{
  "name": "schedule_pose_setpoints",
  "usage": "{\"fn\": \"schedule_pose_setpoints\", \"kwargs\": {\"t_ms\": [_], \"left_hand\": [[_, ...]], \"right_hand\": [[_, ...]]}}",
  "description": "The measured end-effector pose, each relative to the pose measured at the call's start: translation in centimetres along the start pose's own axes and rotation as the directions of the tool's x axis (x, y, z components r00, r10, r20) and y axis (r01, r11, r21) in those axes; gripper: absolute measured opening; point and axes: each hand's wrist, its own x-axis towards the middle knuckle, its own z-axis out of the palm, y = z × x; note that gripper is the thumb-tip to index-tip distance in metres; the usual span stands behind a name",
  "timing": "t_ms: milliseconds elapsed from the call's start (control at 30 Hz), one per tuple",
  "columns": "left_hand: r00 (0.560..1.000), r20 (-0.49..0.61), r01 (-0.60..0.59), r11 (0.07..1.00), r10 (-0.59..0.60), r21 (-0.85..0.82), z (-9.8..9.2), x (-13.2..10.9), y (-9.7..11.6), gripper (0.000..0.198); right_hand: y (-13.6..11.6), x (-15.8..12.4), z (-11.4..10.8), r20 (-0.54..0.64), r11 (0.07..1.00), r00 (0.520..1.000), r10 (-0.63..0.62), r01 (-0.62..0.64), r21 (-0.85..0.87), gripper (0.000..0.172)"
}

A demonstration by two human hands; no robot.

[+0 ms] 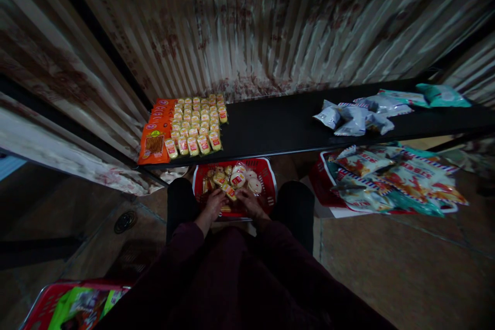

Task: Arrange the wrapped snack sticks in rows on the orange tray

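Note:
A red basket point(273, 185) stands between my knees, holding small wrapped cakes in yellow packs and round pale cakes point(237, 179) in clear wrap. My left hand point(215, 203) is in it, with curled fingers on the left side of a yellow wrapped cake point(229, 192). My right hand point(250, 203) grips the same pack from the right. On the black shelf just beyond, rows of similar yellow wrapped cakes point(197, 124) stand beside orange snack packets point(157, 129).
Silver-white and teal snack bags point(353, 118) lie on the right of the shelf point(266, 126). Below them, a second red basket point(323, 178) is heaped with snack bags point(406, 172). Another red basket point(38, 309) with green packets sits at lower left. Pleated curtain hangs behind.

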Motion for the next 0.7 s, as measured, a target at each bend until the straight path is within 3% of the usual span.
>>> {"fn": "schedule_pose_setpoints", "kwargs": {"t_ms": [333,700], "left_hand": [[0.999,-0.034,-0.009,1.000,0.009,-0.012,0.1,0.1,0.1,0.024],[0.999,-0.036,0.032,0.999,-0.033,-0.030,0.3,0.5,0.3,0.024]], "right_hand": [[0.9,0.5,0.1,-0.006,0.990,0.994,0.109,-0.108,0.089,0.036],[1.5,1.1,-0.2,-0.051,0.996,0.997,0.064,-0.061,0.061,0.037]]}}
